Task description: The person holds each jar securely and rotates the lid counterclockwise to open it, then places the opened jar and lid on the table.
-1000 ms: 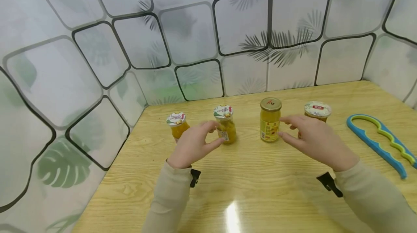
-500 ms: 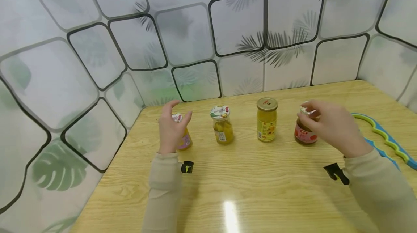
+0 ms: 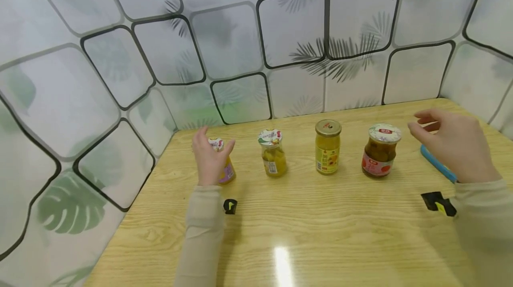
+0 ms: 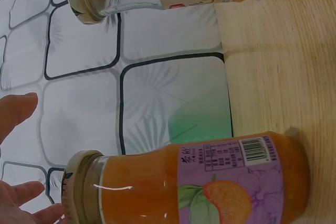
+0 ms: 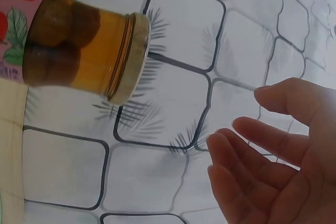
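Note:
My left hand (image 3: pixel 208 157), thumb and fingers spread, is beside the lid of an orange fruit jar (image 4: pixel 139 187) with a purple label. In the left wrist view its fingertips are right at that lid, not curled round it. My right hand (image 3: pixel 454 144) holds nothing; its fingers are loosely bent, to the right of a jar of dark fruit (image 3: pixel 380 151) with a pink label. Below this hand lies a blue and green jar opener (image 3: pixel 438 164), mostly hidden by it. In the right wrist view a gap separates the fingers from the dark fruit jar's lid.
Between the hands stand a jar of yellow fruit (image 3: pixel 274 160) with a white patterned lid and a taller yellow-labelled jar (image 3: pixel 327 153) with a gold lid. All sit on a wood-grain table (image 3: pixel 256 215), with a patterned wall covering (image 3: pixel 232 42) behind.
My left hand has moved left from the yellow fruit jar to the orange one. My right hand passed over the dark fruit jar and moved right, over the opener. The jars stayed put.

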